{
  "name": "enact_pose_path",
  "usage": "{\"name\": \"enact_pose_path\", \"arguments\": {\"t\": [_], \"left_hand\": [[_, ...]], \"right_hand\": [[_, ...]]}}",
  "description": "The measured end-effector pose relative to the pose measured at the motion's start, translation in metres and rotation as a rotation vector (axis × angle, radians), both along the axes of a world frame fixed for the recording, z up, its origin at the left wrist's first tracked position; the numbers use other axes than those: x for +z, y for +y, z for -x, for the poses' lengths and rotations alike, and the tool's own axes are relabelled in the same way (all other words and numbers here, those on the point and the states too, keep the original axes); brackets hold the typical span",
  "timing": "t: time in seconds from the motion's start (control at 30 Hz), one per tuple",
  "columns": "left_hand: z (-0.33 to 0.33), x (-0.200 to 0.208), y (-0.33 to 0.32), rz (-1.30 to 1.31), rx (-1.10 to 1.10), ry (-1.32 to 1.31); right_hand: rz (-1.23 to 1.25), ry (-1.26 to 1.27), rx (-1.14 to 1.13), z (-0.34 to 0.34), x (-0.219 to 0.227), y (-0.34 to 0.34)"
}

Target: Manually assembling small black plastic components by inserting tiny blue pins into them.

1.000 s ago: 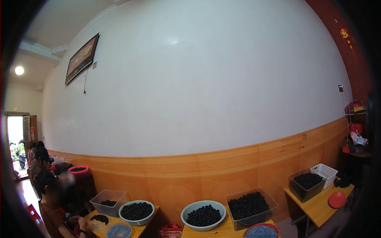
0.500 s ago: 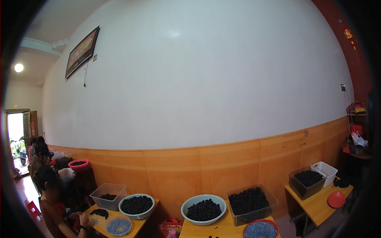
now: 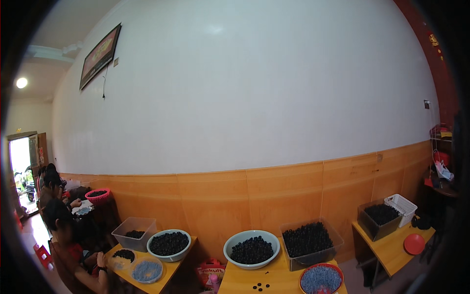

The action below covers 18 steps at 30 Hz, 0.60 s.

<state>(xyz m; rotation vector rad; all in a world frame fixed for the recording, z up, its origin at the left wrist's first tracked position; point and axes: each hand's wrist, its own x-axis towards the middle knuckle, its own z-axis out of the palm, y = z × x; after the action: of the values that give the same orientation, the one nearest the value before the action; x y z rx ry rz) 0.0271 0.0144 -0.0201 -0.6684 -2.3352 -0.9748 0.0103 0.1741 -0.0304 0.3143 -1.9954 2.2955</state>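
Observation:
Neither of my hands can be made out in the picture. Nearest to me is a yellow table [image 3: 240,282] with several small black round pieces [image 3: 261,287] lying loose near its front. On it stands a pale blue basin [image 3: 228,254] heaped with black round parts [image 3: 252,250]. To the right, a clear plastic box [image 3: 293,265] holds many black parts packed close together. In front of that box, a red bowl [image 3: 341,270] contains small blue-grey pieces [image 3: 320,278], with a patch of red showing at its lower edge.
At left, a co-worker [image 3: 68,255] sits at another yellow table [image 3: 169,274] with basins and boxes; more people sit behind. A right-hand table [image 3: 391,259] carries a dark-filled box, a white basket [image 3: 402,208] and a red dish [image 3: 414,244]. A red bag [image 3: 209,272] stands between tables.
The view has tipped downward a little, so more of the near table and its loose black pieces shows. The basins and boxes stand in the same places.

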Motion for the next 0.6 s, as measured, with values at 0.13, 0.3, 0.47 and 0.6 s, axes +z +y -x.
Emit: {"name": "enact_pose_path", "arguments": {"t": [0.13, 0.3, 0.47, 0.6], "left_hand": [[-0.002, 0.013, 0.0, -0.062, -0.072, -0.122], [-0.001, 0.018, -0.007, -0.004, -0.045, -0.344], [0.013, 0.032, -0.005, -0.184, -0.134, -0.317], [0.014, 0.041, -0.004, -0.177, -0.105, -0.432]], "right_hand": [[0.006, 0.038, -0.034, -0.009, 0.006, -0.003], [-0.351, -0.044, -0.076, -0.006, 0.02, 0.003], [-0.284, -0.011, -0.065, 0.001, 0.021, 0.004], [-0.153, -0.064, 0.008, 0.006, 0.022, 0.006]]}}
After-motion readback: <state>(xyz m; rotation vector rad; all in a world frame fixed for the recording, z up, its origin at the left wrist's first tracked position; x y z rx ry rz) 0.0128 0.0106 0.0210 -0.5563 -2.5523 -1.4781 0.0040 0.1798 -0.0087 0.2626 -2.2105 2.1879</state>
